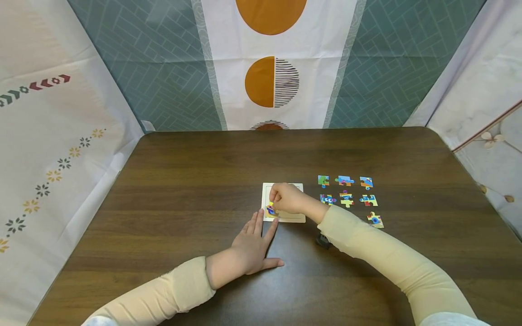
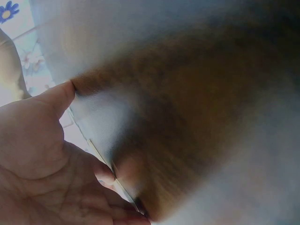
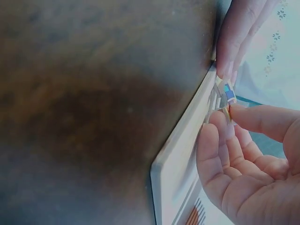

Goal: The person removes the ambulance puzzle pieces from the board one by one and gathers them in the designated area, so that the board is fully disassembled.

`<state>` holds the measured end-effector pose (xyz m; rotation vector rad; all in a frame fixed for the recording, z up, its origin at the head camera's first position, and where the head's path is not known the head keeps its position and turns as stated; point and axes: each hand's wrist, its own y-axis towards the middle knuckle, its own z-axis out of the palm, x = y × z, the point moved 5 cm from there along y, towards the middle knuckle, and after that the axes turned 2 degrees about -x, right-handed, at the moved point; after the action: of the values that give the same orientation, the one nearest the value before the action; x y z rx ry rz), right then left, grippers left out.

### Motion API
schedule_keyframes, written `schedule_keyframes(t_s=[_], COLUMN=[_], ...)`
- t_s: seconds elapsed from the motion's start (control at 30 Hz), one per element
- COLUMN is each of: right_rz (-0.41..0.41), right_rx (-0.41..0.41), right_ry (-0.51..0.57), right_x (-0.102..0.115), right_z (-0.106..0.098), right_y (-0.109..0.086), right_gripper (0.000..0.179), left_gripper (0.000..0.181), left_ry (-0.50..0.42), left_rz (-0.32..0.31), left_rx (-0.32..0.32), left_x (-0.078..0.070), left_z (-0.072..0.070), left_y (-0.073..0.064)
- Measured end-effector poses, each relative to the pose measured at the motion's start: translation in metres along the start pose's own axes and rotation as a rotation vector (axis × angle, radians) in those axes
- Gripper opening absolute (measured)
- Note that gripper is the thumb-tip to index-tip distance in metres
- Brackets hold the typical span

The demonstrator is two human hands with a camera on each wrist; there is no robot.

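A cream puzzle tray with a raised rim lies flat on the table. My right hand is over its left half, thumb and fingertips pinching a small colourful puzzle piece low against the tray. Another bit of blue and white puzzle shows just past the fingertips. In the head view, a yellow and blue patch of puzzle sits at the tray's lower left corner. My left hand is spread on the table, its straight fingers touching the tray's lower left edge; the thumb points right.
Several loose jigsaw pieces lie in rows right of the tray, one nearest the right sleeve. A small black device shows under the right wrist. The brown wooden table ends at a patterned curtain.
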<state>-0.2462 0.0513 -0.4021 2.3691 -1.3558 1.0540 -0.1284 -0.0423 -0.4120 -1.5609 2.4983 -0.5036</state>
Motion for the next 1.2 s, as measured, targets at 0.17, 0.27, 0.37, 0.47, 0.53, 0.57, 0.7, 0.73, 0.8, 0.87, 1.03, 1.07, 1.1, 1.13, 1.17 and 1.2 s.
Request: schedule_keyframes(t_s=[0.17, 0.27, 0.37, 0.47, 0.53, 0.57, 0.7, 0.73, 0.8, 0.87, 1.03, 1.07, 1.1, 1.13, 1.17, 1.2], right_rz=[-0.027, -0.016, 0.023, 0.034, 0.025, 0.022, 0.007, 0.006, 0.014, 0.028, 0.062, 0.066, 0.067, 0.069, 0.071, 0.074], right_rx=[0.010, 0.002, 0.002, -0.001, -0.002, -0.003, 0.006, 0.010, 0.019, 0.025, 0.026, 0.029, 0.033, 0.039, 0.046, 0.052], right_ry=[0.034, 0.045, 0.052, 0.058, 0.059, 0.063, 0.099, 0.114, 0.140, 0.159, 0.170, 0.171, 0.174, 0.178, 0.176, 0.172], right_x=[-0.001, -0.002, -0.004, -0.006, -0.008, -0.009, -0.014, -0.015, -0.019, -0.023, -0.033, -0.035, -0.037, -0.038, -0.039, -0.041], right_z=[-0.005, -0.010, -0.017, -0.025, -0.030, -0.032, -0.040, -0.042, -0.046, -0.050, -0.060, -0.062, -0.063, -0.065, -0.066, -0.068], right_y=[-0.003, -0.006, -0.010, -0.015, -0.018, -0.020, -0.026, -0.028, -0.033, -0.038, -0.050, -0.052, -0.054, -0.057, -0.059, -0.061], right_gripper=[0.010, 0.009, 0.009, 0.007, 0.007, 0.007, 0.007, 0.007, 0.007, 0.006, 0.007, 0.008, 0.008, 0.008, 0.008, 0.007], left_gripper=[0.091, 0.091, 0.092, 0.092, 0.093, 0.093, 0.093, 0.093, 0.093, 0.093, 0.093, 0.093, 0.093, 0.093, 0.093, 0.093], left_ry=[-0.002, -0.001, -0.001, 0.003, 0.001, -0.001, 0.002, 0.003, 0.002, -0.001, 0.002, 0.004, 0.006, 0.008, 0.011, 0.011], left_rz=[-0.002, -0.003, -0.003, 0.000, 0.000, 0.001, 0.004, 0.005, 0.008, 0.009, 0.009, 0.010, 0.010, 0.011, 0.013, 0.013], left_rx=[0.001, 0.002, 0.003, 0.001, -0.001, -0.001, -0.005, -0.006, -0.006, -0.005, 0.001, 0.001, 0.000, -0.001, -0.003, -0.004], left_x=[0.000, 0.000, 0.000, 0.001, 0.001, 0.001, 0.001, 0.001, 0.001, 0.001, 0.000, 0.000, 0.000, 0.000, 0.000, 0.000], left_z=[0.000, 0.000, 0.000, 0.000, 0.000, 0.000, 0.000, 0.000, 0.001, 0.001, 0.000, 0.000, 0.000, 0.000, 0.000, 0.000], left_y=[0.001, 0.001, 0.002, 0.002, 0.002, 0.002, 0.002, 0.002, 0.003, 0.003, 0.002, 0.002, 0.002, 0.001, 0.001, 0.001])
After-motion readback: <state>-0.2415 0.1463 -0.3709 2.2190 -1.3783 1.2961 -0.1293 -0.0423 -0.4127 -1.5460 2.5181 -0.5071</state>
